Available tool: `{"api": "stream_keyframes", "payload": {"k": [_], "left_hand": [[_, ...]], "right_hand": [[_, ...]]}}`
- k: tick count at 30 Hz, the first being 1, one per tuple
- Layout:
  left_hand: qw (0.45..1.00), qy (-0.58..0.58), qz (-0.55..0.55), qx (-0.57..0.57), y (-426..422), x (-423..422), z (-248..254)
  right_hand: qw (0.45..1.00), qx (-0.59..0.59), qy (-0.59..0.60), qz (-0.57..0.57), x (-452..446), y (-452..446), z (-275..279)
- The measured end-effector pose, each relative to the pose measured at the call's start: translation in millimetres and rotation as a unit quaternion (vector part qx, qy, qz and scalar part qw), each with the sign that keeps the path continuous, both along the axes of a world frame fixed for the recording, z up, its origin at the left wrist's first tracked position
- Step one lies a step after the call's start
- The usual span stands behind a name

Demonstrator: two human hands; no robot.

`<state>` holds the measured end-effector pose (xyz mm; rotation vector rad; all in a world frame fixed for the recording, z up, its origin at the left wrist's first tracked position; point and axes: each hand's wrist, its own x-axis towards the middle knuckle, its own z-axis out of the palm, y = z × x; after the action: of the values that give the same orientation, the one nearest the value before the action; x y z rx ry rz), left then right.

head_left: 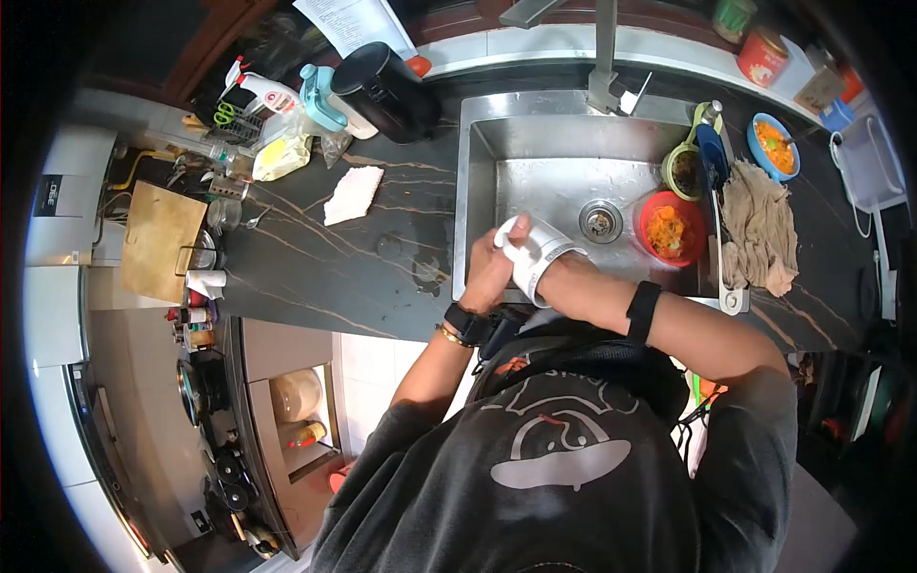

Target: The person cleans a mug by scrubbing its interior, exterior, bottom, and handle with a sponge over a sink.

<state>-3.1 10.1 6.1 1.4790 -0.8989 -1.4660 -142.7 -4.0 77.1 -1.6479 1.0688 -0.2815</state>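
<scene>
A white mug (538,250) is held tilted over the near left part of the steel sink (564,181). My left hand (491,265) is closed around it at the handle side. My right hand (565,274) reaches into the mug's mouth. Its fingers are hidden inside, so I cannot see whether they hold anything. To the right in the sink, a red bowl (704,229) contains orange food scraps. Behind it a green strainer (671,170) with dark contents hangs near the sink's right wall. The drain (601,222) lies between the mug and the red bowl.
A faucet (604,76) rises behind the sink. A crumpled beige cloth (759,224) and a blue bowl (761,153) of orange food sit at right. Leftward are a white cloth (353,195), a black canister (382,91), bottles and a wooden board (158,239).
</scene>
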Motion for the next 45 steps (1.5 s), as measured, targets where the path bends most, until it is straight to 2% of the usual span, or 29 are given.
{"api": "stream_keyframes", "payload": {"k": [1, 2, 3, 4, 5, 6, 8, 9, 10, 12, 13, 14, 16, 17, 18, 20, 22, 24, 26, 28, 29, 31, 32, 34, 35, 42, 44, 45], "left_hand": [[1.0, 0.02, 0.011, 0.011, -1.3, -1.2, -1.1], [0.999, 0.042, 0.021, 0.022, -3.0, -2.0, -2.4], [0.996, 0.08, 0.03, 0.023, -4.9, -3.2, 0.2], [0.992, 0.119, 0.041, 0.025, -6.9, -2.9, 2.9], [0.981, 0.178, 0.048, 0.06, -11.3, 3.5, -7.6], [0.981, 0.179, 0.051, 0.06, -8.7, 2.2, -5.3], [0.992, 0.095, 0.044, 0.065, -6.6, -1.8, 4.8], [0.998, 0.026, 0.031, 0.046, -6.5, -5.9, 5.2], [0.998, 0.026, 0.029, 0.045, -7.1, -7.2, 2.9], [0.998, 0.023, 0.047, -0.025, -6.8, -8.6, -2.1], [0.999, -0.005, 0.024, -0.034, -7.2, -5.8, -0.6], [0.999, -0.005, 0.027, -0.031, -4.3, -4.6, 0.5], [0.999, -0.025, 0.016, -0.045, -3.8, -3.0, 4.3], [0.996, 0.04, 0.064, -0.046, -1.6, -6.7, 5.9], [0.992, 0.1, 0.05, -0.062, -3.5, -2.8, 2.9], [0.983, 0.173, 0.016, -0.056, -9.8, 2.3, 24.5], [0.973, 0.225, -0.005, -0.055, -14.6, 10.2, 30.7], [0.953, 0.302, -0.015, -0.014, -15.1, 17.1, 43.5], [0.953, 0.301, -0.009, -0.029, -13.8, 21.8, 43.1], [0.925, 0.381, 0.005, -0.014, -9.5, 24.7, 40.8], [0.907, 0.42, -0.011, 0.001, -6.8, 25.3, 40.6], [0.894, 0.447, -0.013, 0.008, -2.3, 24.1, 35.3], [0.889, 0.458, -0.008, 0.014, -0.9, 23.3, 30.1], [0.895, 0.445, -0.012, 0.013, 1.8, 17.6, 31.9], [0.898, 0.438, -0.02, 0.013, 2.6, 15.1, 34.8], [0.906, 0.423, -0.015, 0.008, 9.0, 6.0, 51.2], [0.921, 0.39, -0.014, -0.003, 10.1, 5.0, 56.0], [0.934, 0.358, -0.011, -0.013, 10.4, 4.7, 57.2]], "right_hand": [[0.992, -0.122, 0.038, 0.006, -1.7, 7.7, -2.7], [0.992, -0.122, 0.039, 0.004, -6.9, 11.7, -16.8], [0.938, -0.313, 0.119, 0.086, -12.4, 14.9, -23.7], [0.835, -0.488, 0.191, 0.167, -15.6, 17.2, -29.9], [0.817, -0.467, 0.263, 0.211, -17.0, 19.0, -35.6], [0.817, -0.467, 0.262, 0.214, -18.1, 19.6, -41.8], [0.789, -0.547, 0.22, 0.173, -17.8, 16.8, -64.4], [0.784, -0.58, 0.185, 0.118, -10.0, 11.6, -61.2], [0.784, -0.581, 0.186, 0.116, -4.9, 7.2, -57.9], [0.931, -0.34, 0.1, 0.082, 2.9, -2.4, -43.9], [0.987, -0.15, 0.037, 0.038, 3.1, -11.2, -29.9], [0.988, -0.147, 0.037, 0.041, 0.8, -5.7, -38.0], [0.916, -0.379, -0.024, 0.125, -5.9, 2.3, -42.8], [0.961, -0.219, -0.056, 0.156, -13.6, -3.5, -43.8], [0.987, -0.111, -0.067, 0.09, -16.3, -3.5, -33.9], [0.986, 0.007, -0.146, 0.076, -20.8, -4.7, -5.6], [0.983, -0.031, -0.163, 0.082, -21.3, -0.7, 2.5], [0.959, 0.088, -0.253, 0.089, -28.4, 5.4, 15.8], [0.965, 0.062, -0.232, 0.103, -44.9, 12.3, 42.1], [0.964, 0.02, -0.265, -0.022, -56.7, 20.8, 47.8], [0.964, 0.022, -0.263, -0.017, -61.1, 23.5, 45.5], [0.919, -0.08, -0.352, -0.158, -68.6, 27.2, 40.9], [0.921, -0.078, -0.351, -0.153, -70.9, 28.5, 40.5], [0.888, -0.128, -0.378, -0.229, -76.7, 31.2, 40.5], [0.877, -0.063, -0.407, -0.247, -82.7, 32.4, 33.4], [0.87, 0.011, -0.433, -0.235, -91.1, 34.3, 27.0], [0.895, -0.088, -0.416, -0.136, -86.4, 33.4, 31.1], [0.903, -0.048, -0.417, -0.092, -89.8, 34.7, 32.9]]}}
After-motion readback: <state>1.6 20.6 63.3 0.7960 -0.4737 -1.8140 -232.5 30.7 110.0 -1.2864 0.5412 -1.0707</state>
